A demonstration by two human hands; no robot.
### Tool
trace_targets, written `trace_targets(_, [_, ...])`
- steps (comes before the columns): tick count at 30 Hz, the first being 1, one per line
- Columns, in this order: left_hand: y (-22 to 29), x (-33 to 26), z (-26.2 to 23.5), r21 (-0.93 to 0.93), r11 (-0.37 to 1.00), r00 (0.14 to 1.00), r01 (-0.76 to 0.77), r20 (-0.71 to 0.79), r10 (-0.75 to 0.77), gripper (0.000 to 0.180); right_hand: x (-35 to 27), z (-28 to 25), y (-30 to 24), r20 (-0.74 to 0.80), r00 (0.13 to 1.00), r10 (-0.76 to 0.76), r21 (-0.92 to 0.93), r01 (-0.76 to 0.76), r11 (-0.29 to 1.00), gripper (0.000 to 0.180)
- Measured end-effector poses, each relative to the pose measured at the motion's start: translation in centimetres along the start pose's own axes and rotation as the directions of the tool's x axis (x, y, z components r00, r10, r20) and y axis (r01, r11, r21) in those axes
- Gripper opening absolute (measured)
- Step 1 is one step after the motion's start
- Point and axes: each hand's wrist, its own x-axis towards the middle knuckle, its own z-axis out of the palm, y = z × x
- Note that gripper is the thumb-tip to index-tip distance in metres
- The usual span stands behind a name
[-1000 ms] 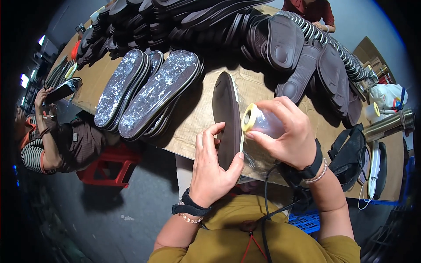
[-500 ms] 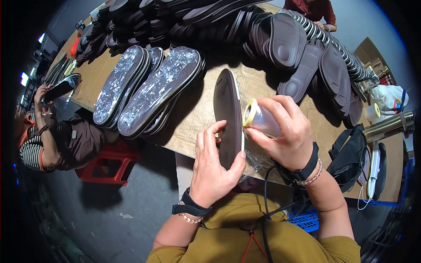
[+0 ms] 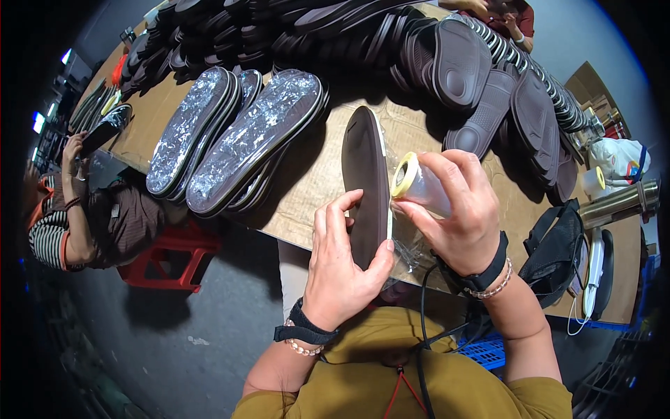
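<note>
My left hand (image 3: 347,262) grips a dark brown shoe sole (image 3: 364,167) by its lower part, fingers on one face and thumb at the edge. The sole is tilted on its side, with a pale strip along its right edge. In my right hand (image 3: 460,209) is a roll of clear film (image 3: 426,188) with a yellowish core ring, held close beside the sole's right edge. Loose clear film (image 3: 413,255) hangs under the roll, by the sole. What the right fingertips pinch at the edge is too small to tell.
Film-covered soles (image 3: 259,140) are stacked at the left on the cardboard-topped table (image 3: 310,188). Bare soles (image 3: 460,63) are heaped along the back and right. A black bag (image 3: 555,251) and a metal cylinder (image 3: 621,206) lie at right. Co-workers sit left, by a red stool (image 3: 171,258), and at the back.
My right hand and the roll have shifted very slightly to the right. The left hand keeps its hold on the sole. The co-worker at the back has raised their hands.
</note>
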Motion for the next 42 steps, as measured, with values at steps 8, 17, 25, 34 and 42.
trace_targets(8, [0.1,0.0,0.0,0.014,1.0,1.0,0.008,0.001,-0.008,0.069,0.0,0.1,-0.2,-0.001,1.0,0.006,-0.02,-0.006,1.0,0.06])
trace_targets(17, [0.2,0.3,-0.1,0.026,1.0,1.0,-0.003,0.009,0.003,0.066,0.3,-0.1,-0.7,0.014,1.0,-0.008,-0.043,0.009,0.999,0.058])
trace_targets(25, [0.4,2.7,-1.1,0.082,0.985,0.982,0.151,0.101,-0.159,0.056,0.9,0.2,-0.6,0.039,0.999,0.018,-0.027,-0.016,0.999,0.059])
trace_targets(34, [0.0,2.8,-0.9,0.085,0.993,0.992,0.087,0.089,-0.094,0.056,1.7,-0.3,0.9,0.039,0.999,-0.021,0.035,0.02,0.999,0.062])
trace_targets(42, [-0.1,2.8,-0.7,0.09,0.994,0.993,0.067,0.092,-0.076,0.056,1.3,0.5,1.0,-0.002,0.998,-0.067,0.027,0.067,0.997,0.064])
